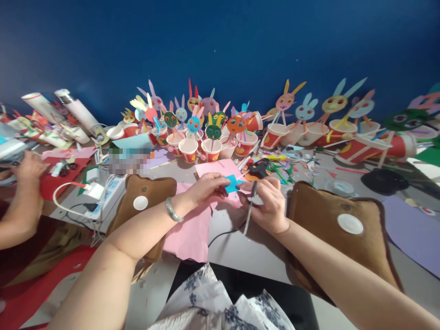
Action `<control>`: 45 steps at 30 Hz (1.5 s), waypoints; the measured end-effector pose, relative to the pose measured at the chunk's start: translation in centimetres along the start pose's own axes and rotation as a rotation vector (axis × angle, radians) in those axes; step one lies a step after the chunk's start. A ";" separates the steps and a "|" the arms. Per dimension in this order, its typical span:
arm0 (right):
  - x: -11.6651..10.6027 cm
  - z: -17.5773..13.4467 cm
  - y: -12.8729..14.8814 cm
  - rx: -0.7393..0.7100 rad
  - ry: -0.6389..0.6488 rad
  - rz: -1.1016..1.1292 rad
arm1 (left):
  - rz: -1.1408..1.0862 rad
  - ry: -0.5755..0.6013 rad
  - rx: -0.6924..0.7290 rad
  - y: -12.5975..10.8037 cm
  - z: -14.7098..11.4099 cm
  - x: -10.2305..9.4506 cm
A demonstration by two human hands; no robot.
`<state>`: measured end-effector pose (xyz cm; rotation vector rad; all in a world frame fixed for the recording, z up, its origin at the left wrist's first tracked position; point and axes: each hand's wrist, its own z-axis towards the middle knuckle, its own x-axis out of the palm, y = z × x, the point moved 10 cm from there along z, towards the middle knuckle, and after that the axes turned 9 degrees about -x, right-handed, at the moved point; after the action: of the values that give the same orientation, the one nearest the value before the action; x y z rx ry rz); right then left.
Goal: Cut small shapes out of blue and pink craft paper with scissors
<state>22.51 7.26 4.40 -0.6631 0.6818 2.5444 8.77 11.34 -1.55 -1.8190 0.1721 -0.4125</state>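
Observation:
A small piece of blue paper (231, 184) is pinched between the thumb and fingers of my left hand (211, 187), which wears a bangle at the wrist. My right hand (267, 204) is closed around what looks like a pair of grey scissors (250, 208), its long part pointing down toward me. The fingertips of this hand also reach the right edge of the blue paper. Pink paper sheets (189, 220) lie on the table under and beside my left hand. A black glue gun (258, 168) rests just beyond my right hand.
Paper cups (188, 149) with paper rabbit figures line the back wall. Brown cushions (326, 229) lie at both sides, each bearing a white disc. Paper scraps (292, 169) litter the back right. A power strip (112, 195) with cables and a co-worker's hand (29, 167) are at left.

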 end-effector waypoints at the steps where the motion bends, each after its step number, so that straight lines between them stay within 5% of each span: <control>1: -0.4 0.0 -0.6 0.096 -0.039 0.018 | -0.039 -0.005 -0.018 0.2 0.1 -0.2; 7: 0.1 -1.2 -3.8 0.542 -0.118 0.351 | -0.215 -0.062 -0.070 0.9 0.5 -0.8; 21: 2.9 -3.0 -6.5 0.839 -0.199 0.748 | -0.072 -0.061 0.023 0.5 0.1 0.1; 37: 3.1 -3.1 -6.5 0.842 -0.217 0.816 | 0.062 -0.006 0.117 -0.3 -0.1 1.0; 45: 3.7 -3.4 -6.6 0.824 -0.147 0.799 | -0.134 -0.078 -0.020 0.8 0.2 -0.3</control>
<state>23.99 11.62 -2.53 0.1265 2.0809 2.5058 8.61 11.39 -2.39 -1.8688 0.0003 -0.4336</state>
